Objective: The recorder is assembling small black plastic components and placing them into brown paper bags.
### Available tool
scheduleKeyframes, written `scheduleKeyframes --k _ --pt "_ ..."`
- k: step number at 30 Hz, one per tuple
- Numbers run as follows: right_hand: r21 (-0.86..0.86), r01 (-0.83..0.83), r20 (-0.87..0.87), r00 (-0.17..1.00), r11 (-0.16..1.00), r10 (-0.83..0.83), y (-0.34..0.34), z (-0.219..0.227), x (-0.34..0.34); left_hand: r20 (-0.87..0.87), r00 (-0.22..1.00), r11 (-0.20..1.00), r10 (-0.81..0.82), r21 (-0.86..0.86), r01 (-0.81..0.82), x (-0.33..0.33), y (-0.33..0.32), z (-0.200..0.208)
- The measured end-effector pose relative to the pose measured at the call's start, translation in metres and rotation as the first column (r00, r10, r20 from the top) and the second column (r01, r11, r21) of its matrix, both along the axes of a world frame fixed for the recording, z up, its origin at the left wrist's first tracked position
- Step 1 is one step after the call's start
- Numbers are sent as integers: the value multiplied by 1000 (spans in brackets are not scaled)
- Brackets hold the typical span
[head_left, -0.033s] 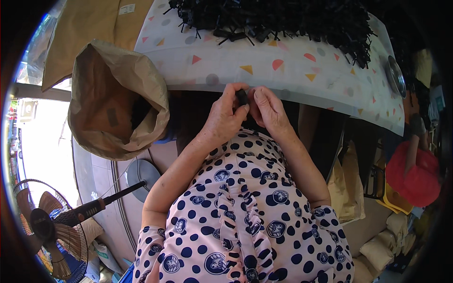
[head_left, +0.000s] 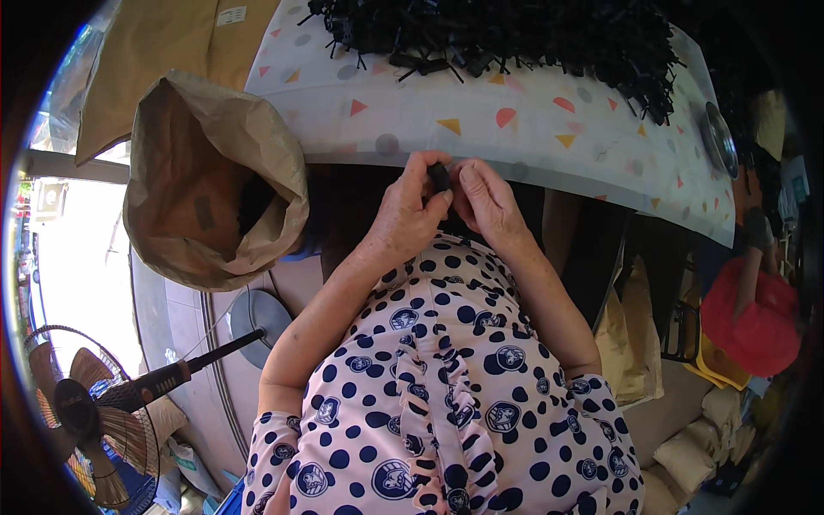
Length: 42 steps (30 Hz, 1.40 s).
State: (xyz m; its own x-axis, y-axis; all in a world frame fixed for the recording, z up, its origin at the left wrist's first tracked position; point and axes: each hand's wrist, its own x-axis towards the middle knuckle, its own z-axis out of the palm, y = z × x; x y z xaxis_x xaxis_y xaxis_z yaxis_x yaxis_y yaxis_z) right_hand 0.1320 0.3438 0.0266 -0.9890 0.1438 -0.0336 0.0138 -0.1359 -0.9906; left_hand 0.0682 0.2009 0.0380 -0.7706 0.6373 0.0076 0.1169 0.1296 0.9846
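Note:
Between the thumb and forefinger of my left hand (head_left: 407,206) is a small black plastic piece (head_left: 439,177), short and roughly cylindrical. My right hand (head_left: 492,204) is closed just beside it, thumb pressed against curled fingers. Whatever those right fingers pinch is hidden or too small to name. Both hands are raised at the near edge of a table covered with a patterned white cloth (head_left: 403,120). Farther back on that cloth lies a big heap of black plastic parts (head_left: 498,39) with thin stems sticking out.
To the left an open brown paper sack (head_left: 283,163) has something dark inside. A floor fan (head_left: 81,408) stands at lower left. A round metal dish (head_left: 719,140) sits at the table's right edge. Farther right are a red rounded thing (head_left: 751,318) and paper sacks (head_left: 637,343).

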Motion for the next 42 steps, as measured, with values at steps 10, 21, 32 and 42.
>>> scheduleKeyframes --k 10,21,32,42 --pt "312 -39 -11 999 949 44 -18 9 -1 -21 1000 999 -20 -34 19 -1 -16 1" --pt "302 29 -52 999 953 -13 -38 6 -9 -578 812 979 84 -106 -176 -2 -23 4" --pt "-305 -62 54 995 951 82 -29 12 -1 499 860 816 -111 540 -208 -2 -26 26" --pt "-408 -183 6 979 894 203 1 -5 -3 528 791 891 -310 452 47 0 -22 13"
